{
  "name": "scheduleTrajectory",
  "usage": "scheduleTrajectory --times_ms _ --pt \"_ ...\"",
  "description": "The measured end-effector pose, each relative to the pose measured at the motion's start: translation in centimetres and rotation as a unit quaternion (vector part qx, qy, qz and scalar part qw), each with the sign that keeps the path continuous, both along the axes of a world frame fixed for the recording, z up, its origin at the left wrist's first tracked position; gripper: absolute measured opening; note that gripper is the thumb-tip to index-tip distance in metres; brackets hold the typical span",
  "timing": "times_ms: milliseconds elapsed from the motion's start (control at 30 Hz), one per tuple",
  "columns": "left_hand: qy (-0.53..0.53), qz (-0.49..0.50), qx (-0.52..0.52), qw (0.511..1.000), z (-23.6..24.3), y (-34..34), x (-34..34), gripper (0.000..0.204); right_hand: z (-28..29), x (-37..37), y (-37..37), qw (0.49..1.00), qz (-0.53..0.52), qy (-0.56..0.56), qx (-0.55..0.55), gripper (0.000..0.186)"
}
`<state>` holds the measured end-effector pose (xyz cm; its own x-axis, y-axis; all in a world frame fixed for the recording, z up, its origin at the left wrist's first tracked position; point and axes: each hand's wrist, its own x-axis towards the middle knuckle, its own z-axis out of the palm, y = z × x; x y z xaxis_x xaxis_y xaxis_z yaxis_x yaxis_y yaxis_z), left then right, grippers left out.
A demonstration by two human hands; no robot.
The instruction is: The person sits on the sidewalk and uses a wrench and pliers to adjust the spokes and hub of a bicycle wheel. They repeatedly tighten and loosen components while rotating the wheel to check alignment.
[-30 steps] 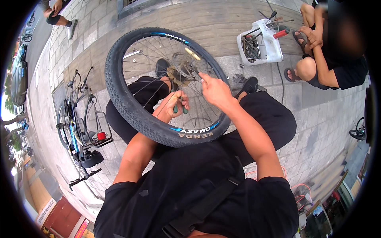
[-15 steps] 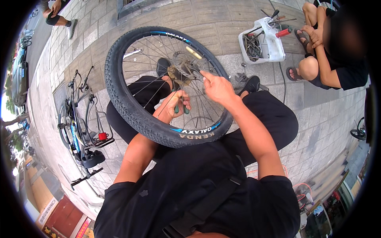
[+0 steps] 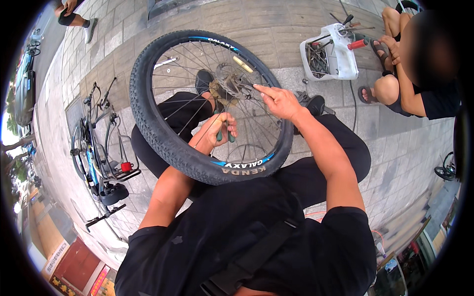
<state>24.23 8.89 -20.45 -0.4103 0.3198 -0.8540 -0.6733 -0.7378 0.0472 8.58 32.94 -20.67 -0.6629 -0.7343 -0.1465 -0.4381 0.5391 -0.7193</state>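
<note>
A bicycle wheel [image 3: 152, 123] with a knobbly black tyre leans across my lap, its hub and brake disc [image 3: 228, 79] tilted toward me. My left hand [image 3: 220, 128] is closed around green-handled pliers [image 3: 231, 137] among the spokes, just below the hub; the jaws are hard to make out. On the hub's right side is my right hand [image 3: 280, 102], its index finger reaching to the axle area and its other fingers curled. Whether it pinches a small grey tool there is unclear. A pale yellow piece [image 3: 242, 64] shows near the far rim.
A white cut-open container [image 3: 340, 59] of tools stands at the far right, beside a seated person [image 3: 412, 93]. A spanner [image 3: 167, 62] lies on the paving beyond the spokes. To the left rests an upturned bicycle [image 3: 101, 163] with a red reflector. Another person's leg [image 3: 74, 20] shows far left.
My right hand has shifted slightly right and back from the hub, its index finger still extended. My left hand stays in place with the pliers. The wheel has barely moved.
</note>
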Motion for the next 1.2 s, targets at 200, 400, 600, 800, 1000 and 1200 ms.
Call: scheduleTrajectory --times_ms 200,400,600,800,1000,1200 --pt "-0.008 0.021 -0.002 1.000 -0.3 0.1 0.4 0.012 -4.0 -4.8 0.8 0.997 0.061 0.017 0.038 0.039" --pt "-0.013 0.015 -0.011 1.000 1.0 0.4 -0.1 0.014 -1.7 -5.7 -0.4 0.996 -0.014 -0.034 0.083 0.043" --pt "-0.014 0.005 -0.011 1.000 1.1 0.4 -0.4 0.012 1.0 -2.4 0.8 0.984 -0.064 -0.144 0.083 0.045" --pt "0.013 -0.001 -0.021 1.000 -0.1 0.2 0.0 0.012 4.1 0.3 -0.5 0.976 -0.098 -0.188 0.041 0.040" --pt "0.014 -0.002 -0.015 1.000 -0.1 0.1 0.1 0.013 4.2 0.4 -0.6 0.976 -0.092 -0.197 0.020 0.040" --pt "0.009 -0.003 -0.031 0.999 1.1 0.4 -0.2 0.014 5.5 -0.8 -1.5 0.973 -0.054 -0.218 0.052 0.038"
